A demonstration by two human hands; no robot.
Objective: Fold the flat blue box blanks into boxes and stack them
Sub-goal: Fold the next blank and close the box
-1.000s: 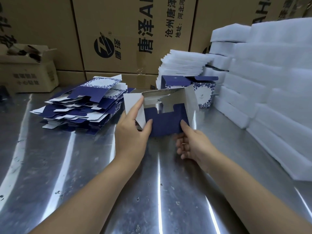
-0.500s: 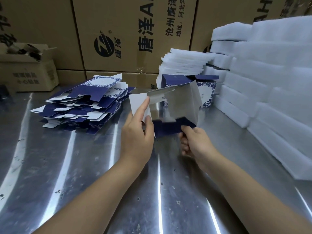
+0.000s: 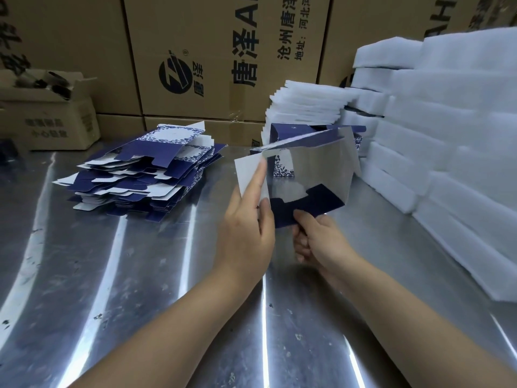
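Early yet: half-opened blank (image 3: 316, 169) pinched in both grips, left hand (image 3: 246, 233) and right hand (image 3: 319, 239); one folded box (image 3: 284, 133) far; pile (image 3: 145, 175) waiting left.

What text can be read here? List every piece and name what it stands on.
"唐泽A", large, sideways, cut off: middle carton.
"沧州唐泽", cut off: same carton.
"地址:河北河", cut off: same carton.
"唐泽" by the round logo: same carton.
"H", the rest cut off: right carton.
Cut off, unreadable: characters on the left carton.
Too blurred to read: print on the small open carton.
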